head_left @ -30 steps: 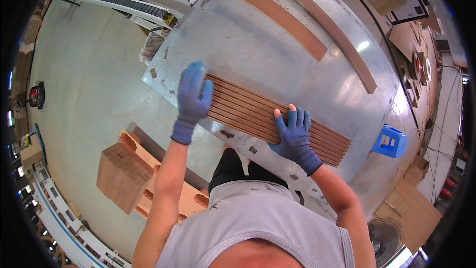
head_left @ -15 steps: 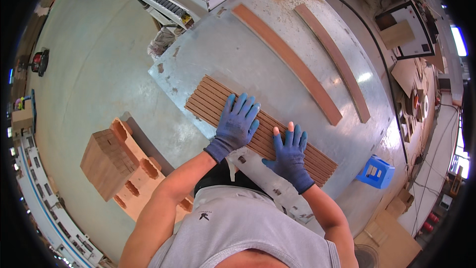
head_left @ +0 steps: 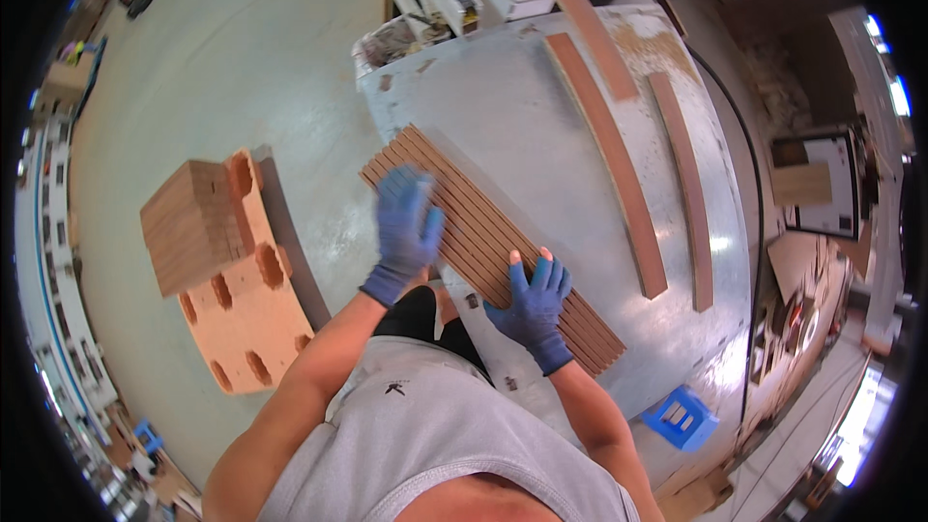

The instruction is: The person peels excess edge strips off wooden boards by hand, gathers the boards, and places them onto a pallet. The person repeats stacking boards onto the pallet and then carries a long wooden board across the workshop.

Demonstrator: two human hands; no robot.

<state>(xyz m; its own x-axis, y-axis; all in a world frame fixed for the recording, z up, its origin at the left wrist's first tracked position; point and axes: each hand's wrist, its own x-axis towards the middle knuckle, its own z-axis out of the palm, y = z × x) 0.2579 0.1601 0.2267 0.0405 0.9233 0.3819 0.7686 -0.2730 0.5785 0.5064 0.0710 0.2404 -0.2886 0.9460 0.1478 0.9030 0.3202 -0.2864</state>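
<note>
Several narrow brown wooden strips (head_left: 488, 232) lie side by side in a slanting row along the near edge of the metal table. My left hand (head_left: 404, 227), in a blue glove and slightly blurred, is over the left part of the row, fingers stretched out and thumb apart. Whether it touches the wood I cannot tell. Flat on the right part of the row rests my right hand (head_left: 535, 304), its fingers spread; two bare fingertips poke out of its blue glove.
Two single wooden strips, one longer (head_left: 614, 174) and one shorter (head_left: 684, 193), lie farther across the metal table (head_left: 483, 106). Another strip (head_left: 585, 24) sticks out from the machine at the back. Left on the floor, a pallet (head_left: 242, 329) bears stacked wood (head_left: 193, 227). A blue stool (head_left: 681, 418) stands at right.
My left hand has shifted left toward the outer edge of the row. Another strip now reaches from the machine onto the table. The view has turned; my right hand stays on the strips.
</note>
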